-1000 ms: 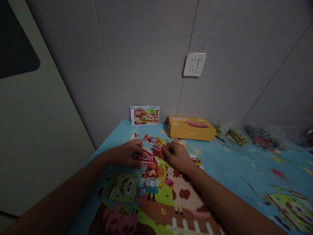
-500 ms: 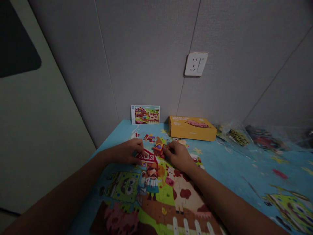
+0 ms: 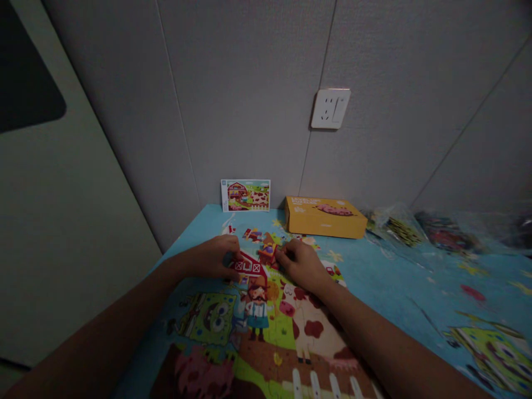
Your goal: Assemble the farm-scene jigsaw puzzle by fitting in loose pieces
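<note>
Cardboard farm jigsaw puzzle [image 3: 282, 332], flat and glossy, lies near the tabletop's [image 3: 399, 288] front edge; its far edge is pressed by the curled left hand [image 3: 214, 259], while a small red piece [image 3: 268, 254] is pinched by the right hand [image 3: 301, 265].

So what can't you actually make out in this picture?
- Piece under the right hand: fingers cover it, head view.
- Puzzle: near part cut off by the bottom edge.
- Bags at right: contents blurred and dim.
- Box lettering: too small to read.
</note>
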### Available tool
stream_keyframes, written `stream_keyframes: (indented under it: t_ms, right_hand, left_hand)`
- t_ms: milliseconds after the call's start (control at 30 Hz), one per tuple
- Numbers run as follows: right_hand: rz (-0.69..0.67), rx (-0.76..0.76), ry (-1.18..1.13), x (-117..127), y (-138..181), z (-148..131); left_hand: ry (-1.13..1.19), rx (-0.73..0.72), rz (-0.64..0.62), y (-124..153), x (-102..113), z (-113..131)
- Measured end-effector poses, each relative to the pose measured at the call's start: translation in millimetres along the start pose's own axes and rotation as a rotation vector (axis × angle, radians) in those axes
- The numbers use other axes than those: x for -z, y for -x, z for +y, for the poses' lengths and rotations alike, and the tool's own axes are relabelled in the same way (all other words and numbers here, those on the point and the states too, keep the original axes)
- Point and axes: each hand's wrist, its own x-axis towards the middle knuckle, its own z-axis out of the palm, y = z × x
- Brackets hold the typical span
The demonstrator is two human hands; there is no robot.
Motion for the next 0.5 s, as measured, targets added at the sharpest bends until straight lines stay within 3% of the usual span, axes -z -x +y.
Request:
stream_keyframes:
  t_ms: [133, 500]
  right_hand:
    - [-0.001, 0.005, 0.003, -0.4, -0.4, 0.4]
    - [-0.001, 0.008, 0.008, 0.9, 0.0, -0.6]
  left_hand:
    - [-0.033, -0.017, 0.002, 1.7, -0.4, -1.0]
    - [-0.046, 0.113, -0.038, 2.5, -0.6, 3.1]
